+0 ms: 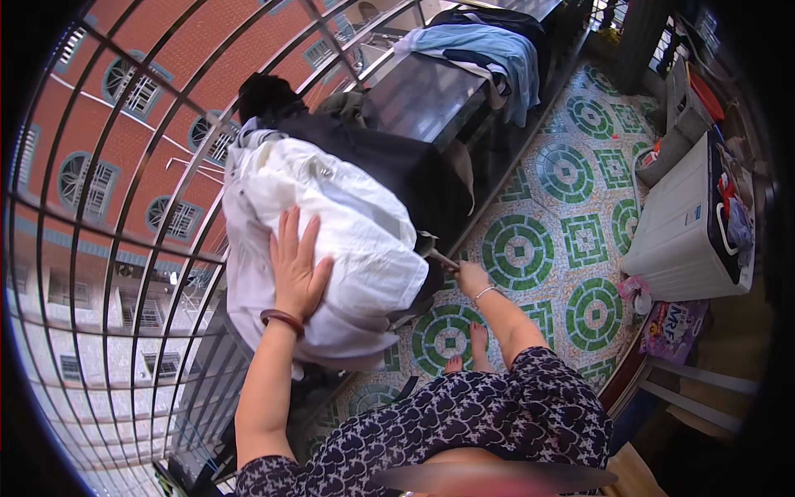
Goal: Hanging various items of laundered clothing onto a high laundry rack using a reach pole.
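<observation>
My left hand (297, 261) lies flat with its fingers apart on a white garment (354, 211). This garment is spread over a pale lilac cloth (248, 292) on the ledge beside the window bars. My right hand (473, 278) is closed around a narrow pale strip (442, 258) at the pile's right edge. Whether the strip is a strap or a handle I cannot tell. Dark clothing (397, 155) lies just beyond the white garment, and a black bundled item (267, 96) rests at its far end against the bars.
A polished dark ledge (428, 93) runs along the metal window bars (155, 149). Light blue clothing (497, 56) drapes over its far part. A white washing machine (677, 217) stands right on the green-patterned tile floor (518, 251). A purple printed bag (674, 329) lies near its base.
</observation>
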Demonstrator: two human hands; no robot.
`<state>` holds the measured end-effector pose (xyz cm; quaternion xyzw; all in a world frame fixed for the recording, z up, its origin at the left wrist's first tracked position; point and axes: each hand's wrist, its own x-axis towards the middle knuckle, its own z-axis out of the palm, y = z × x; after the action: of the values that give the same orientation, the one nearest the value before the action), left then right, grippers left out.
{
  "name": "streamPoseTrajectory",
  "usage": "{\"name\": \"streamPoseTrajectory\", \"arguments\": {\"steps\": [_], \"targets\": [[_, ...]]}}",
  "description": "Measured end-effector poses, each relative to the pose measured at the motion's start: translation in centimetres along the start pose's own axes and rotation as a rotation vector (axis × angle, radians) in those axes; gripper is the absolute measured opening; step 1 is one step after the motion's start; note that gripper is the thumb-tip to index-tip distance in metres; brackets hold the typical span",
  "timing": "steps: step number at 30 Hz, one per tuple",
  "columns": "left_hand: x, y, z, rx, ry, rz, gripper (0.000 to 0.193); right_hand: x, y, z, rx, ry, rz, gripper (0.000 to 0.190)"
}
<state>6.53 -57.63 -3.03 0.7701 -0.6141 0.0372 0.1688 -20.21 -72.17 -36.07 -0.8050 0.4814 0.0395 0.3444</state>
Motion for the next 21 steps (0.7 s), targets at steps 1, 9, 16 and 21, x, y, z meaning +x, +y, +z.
{"name": "streamPoseTrajectory", "arguments": {"steps": [1, 9, 16, 21], "targets": [[0.0, -0.1, 0.0, 0.001, -0.019, -0.020, 0.062, 0.7, -0.4, 0.4, 0.033, -0.020, 0.047, 0.028], [0.6, 0.7, -0.9, -0.011, -0.035, -0.043, 0.062, 2.6, -1.5, 0.9, -0.109, -0.180, -0.087, 0.035], [0.6, 0.9, -0.9, 0.005, -0.035, -0.056, 0.061, 3.1, 0.1, 4.6, 0.146, -0.218, 0.046, 0.037], [0.7, 1.2, -0.9, -0.028, -0.002, -0.038, 0.062, 2.8, 3.3, 5.3, 0.226, -0.179, -0.141, 0.055]]}}
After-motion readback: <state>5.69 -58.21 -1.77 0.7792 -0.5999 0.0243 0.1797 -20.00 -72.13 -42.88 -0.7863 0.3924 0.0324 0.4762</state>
